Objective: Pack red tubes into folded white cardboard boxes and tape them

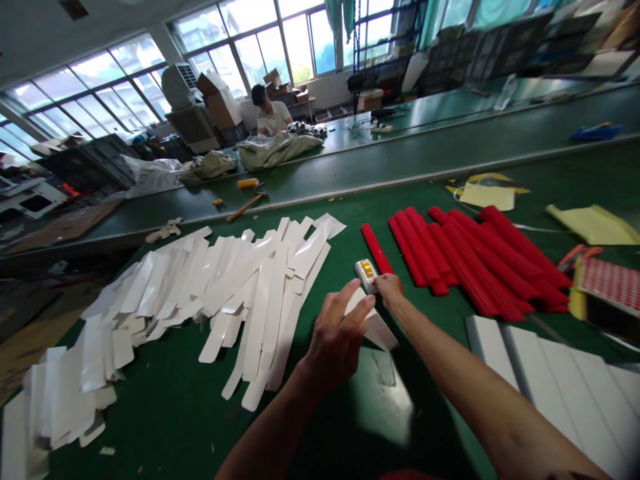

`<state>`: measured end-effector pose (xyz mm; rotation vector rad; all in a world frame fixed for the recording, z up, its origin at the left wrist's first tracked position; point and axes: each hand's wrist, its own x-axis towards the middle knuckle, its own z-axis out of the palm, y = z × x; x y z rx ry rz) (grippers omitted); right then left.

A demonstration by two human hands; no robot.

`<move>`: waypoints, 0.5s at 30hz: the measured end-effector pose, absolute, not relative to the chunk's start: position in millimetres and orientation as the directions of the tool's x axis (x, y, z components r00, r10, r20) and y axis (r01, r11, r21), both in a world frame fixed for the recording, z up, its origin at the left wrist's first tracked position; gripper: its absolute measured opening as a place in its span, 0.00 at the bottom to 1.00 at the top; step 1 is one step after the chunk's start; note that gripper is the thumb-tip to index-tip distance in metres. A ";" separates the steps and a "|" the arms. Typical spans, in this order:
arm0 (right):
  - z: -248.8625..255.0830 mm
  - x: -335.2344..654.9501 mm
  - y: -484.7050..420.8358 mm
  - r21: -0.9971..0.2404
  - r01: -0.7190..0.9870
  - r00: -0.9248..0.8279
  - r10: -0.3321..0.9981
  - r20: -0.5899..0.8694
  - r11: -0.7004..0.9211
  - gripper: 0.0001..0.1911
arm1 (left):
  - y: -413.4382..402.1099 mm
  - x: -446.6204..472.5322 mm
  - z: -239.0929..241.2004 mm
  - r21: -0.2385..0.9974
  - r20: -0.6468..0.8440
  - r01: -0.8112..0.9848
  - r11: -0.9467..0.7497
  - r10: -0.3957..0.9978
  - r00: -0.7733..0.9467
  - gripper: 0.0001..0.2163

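The fingers (358,313) of the left hand (334,338) cover part of the white carton (379,331), so their grip cannot be told. The right hand (391,291) hides the lower end of the lone red tube (375,244); its own fingertips are unclear. White boxes (567,380), lower right, run out of frame.

This is a workshop, shown by white cartons (259,320) heaped left of the left hand (336,337), red rods (465,267) right of the right hand (390,291), and a hammer (244,208) on the bench (350,163) beyond.
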<state>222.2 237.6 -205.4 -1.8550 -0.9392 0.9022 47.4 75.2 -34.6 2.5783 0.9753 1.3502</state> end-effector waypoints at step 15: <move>-207.0 221.5 204.3 -0.843 -0.155 0.332 0.777 -0.536 -0.515 0.11 | 89.7 49.4 -29.8 0.361 0.684 0.548 -0.755 0.614 0.395 0.18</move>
